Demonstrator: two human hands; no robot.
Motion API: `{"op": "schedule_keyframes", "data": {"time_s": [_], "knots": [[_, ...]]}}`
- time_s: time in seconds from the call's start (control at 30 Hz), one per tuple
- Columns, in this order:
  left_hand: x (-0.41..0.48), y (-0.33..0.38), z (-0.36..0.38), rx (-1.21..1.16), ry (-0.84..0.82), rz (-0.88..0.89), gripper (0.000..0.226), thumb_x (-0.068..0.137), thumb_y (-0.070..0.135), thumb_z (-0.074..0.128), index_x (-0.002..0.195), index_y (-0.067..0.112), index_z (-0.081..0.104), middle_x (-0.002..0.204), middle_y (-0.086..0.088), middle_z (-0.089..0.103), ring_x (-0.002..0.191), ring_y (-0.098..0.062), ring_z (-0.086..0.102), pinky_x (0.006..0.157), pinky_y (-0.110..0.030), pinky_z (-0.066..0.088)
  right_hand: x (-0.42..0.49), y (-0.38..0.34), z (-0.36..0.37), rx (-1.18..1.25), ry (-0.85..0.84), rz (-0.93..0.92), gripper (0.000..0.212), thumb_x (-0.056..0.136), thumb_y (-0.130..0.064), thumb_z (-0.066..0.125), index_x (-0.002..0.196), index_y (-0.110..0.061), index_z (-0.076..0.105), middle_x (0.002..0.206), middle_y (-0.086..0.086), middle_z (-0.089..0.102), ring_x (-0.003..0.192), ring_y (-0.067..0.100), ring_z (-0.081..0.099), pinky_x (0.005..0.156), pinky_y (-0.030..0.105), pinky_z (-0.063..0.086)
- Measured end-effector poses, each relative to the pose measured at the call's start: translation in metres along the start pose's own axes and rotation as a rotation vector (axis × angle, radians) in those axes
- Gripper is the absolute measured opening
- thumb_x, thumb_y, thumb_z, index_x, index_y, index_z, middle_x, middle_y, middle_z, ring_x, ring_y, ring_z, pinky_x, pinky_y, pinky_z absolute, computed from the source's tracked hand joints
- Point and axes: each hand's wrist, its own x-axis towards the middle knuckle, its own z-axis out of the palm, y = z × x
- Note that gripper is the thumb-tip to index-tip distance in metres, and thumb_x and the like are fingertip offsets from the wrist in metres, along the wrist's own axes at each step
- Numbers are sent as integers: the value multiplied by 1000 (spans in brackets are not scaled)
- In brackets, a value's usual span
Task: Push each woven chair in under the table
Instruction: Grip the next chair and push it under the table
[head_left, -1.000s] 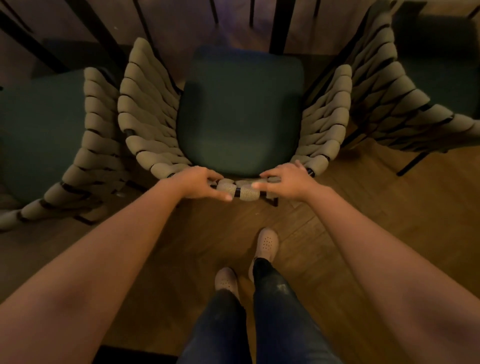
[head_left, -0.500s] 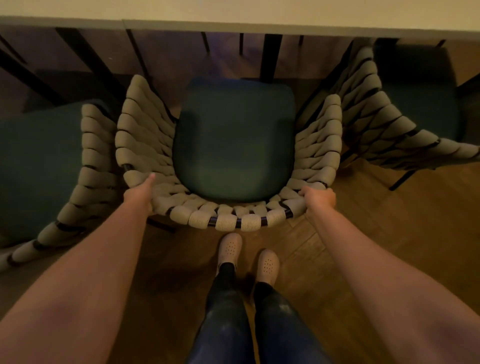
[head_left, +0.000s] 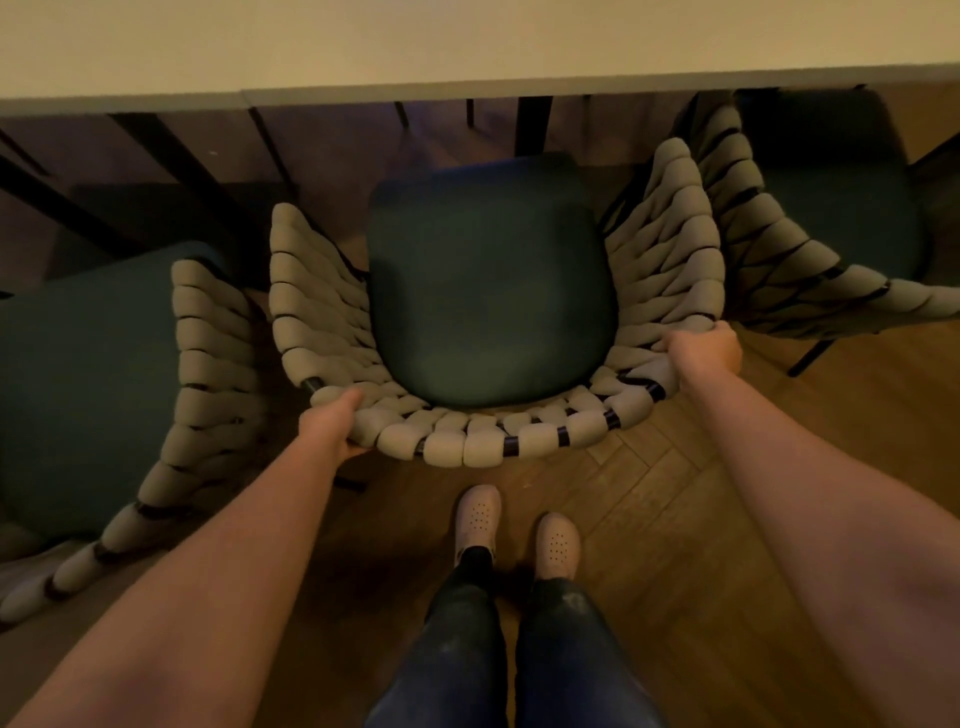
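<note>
1. Wood-plank floor (head_left: 675, 493) underfoot, pale table (head_left: 467, 47) edge across the top of the view, dim light throughout.
2. Middle woven chair (head_left: 488, 291) between two neighbours, front pointing at the table, dark seat wholly out from under the edge.
3. Left hand (head_left: 332, 421) wrapped round the woven back rim at its left rear corner, fingers curled underneath, thumb on top. Right hand (head_left: 704, 348) clamped on the right rear corner, fingers curled over the rim. Keep both grips firm and at matching height.
4. Push evenly through both arms, straight at the table. Uneven pressure likely to swing the chair sideways.
5. Watch the right flank: woven arm close against the right chair (head_left: 810, 218), actual contact hard to tell. Ease a touch left if the weave catches.
6. Mind the dark table leg (head_left: 532, 124) beyond the seat front, seemingly a little right of centre. Steer the seat alongside it, not into it.
7. Slide with all legs flat on the floor rather than tipping. Follow with small steps, shoes (head_left: 478, 514) close behind the back.
8. Stop with the back rim near the table edge, then judge the left chair (head_left: 93, 374), apparently only partly tucked.
</note>
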Motion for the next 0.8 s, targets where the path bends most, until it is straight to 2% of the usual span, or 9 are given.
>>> {"op": "schedule_keyframes", "data": {"time_s": [0.17,0.3,0.37,0.4,0.47,0.57,0.67,0.73,0.8], "knots": [[-10,-10,30,27,105,40,60,90,34,64,141,15,37,131,-13,50,113,-32,54,92,-46,52,18,12,-10,-167,-17,-32,52,92,-20,63,136,-6,40,134,21,51,122,38,51,98,46,46],[-13,-13,36,157,219,255,77,92,31,62,151,12,16,137,-14,46,118,-33,53,92,-38,49,12,9,-10,-261,-32,-85,59,96,-19,56,145,-3,26,141,22,43,126,38,47,97,44,44],[-22,-21,40,333,257,421,88,91,31,63,154,10,4,153,-17,26,135,-34,38,105,-42,40,-1,14,-8,-318,-24,-149,72,97,-18,53,152,-4,9,153,21,25,134,37,38,103,42,41],[-25,-27,42,481,293,519,93,91,34,62,154,9,-1,158,-18,12,144,-34,22,115,-45,28,-9,19,-5,-394,-17,-207,76,98,-18,51,153,-3,2,158,22,13,140,37,28,109,41,35],[-30,-46,48,860,356,787,90,93,47,53,154,8,-1,160,-17,-6,148,-32,-4,120,-46,3,-25,34,2,-660,22,-399,74,100,-24,46,153,1,1,159,26,-1,147,39,5,118,44,17],[-37,-64,58,1234,182,1156,81,92,68,26,154,16,16,161,-11,6,149,-25,-4,116,-45,-12,-46,49,14,-815,-97,-651,67,102,-37,38,154,-5,10,161,19,0,149,33,-5,121,49,6],[-42,-70,64,1517,-112,1343,96,79,85,8,149,23,33,155,-2,34,148,-21,15,118,-46,-7,-59,56,21,-872,-346,-814,69,98,-58,25,153,-16,23,162,9,10,150,23,-2,120,49,-4],[-42,-69,65,1666,-237,1364,95,77,86,20,149,25,32,151,1,40,144,-21,25,120,-45,8,-61,56,13,-930,-479,-957,86,85,-75,12,150,-23,33,159,3,25,149,17,9,119,49,-7],[-40,-61,66,1749,-272,1319,78,86,69,43,149,26,27,144,-1,47,134,-21,42,112,-40,33,-54,56,1,-1036,-643,-1121,99,73,-84,7,148,-27,36,151,-2,41,144,14,27,119,49,-5]]}}
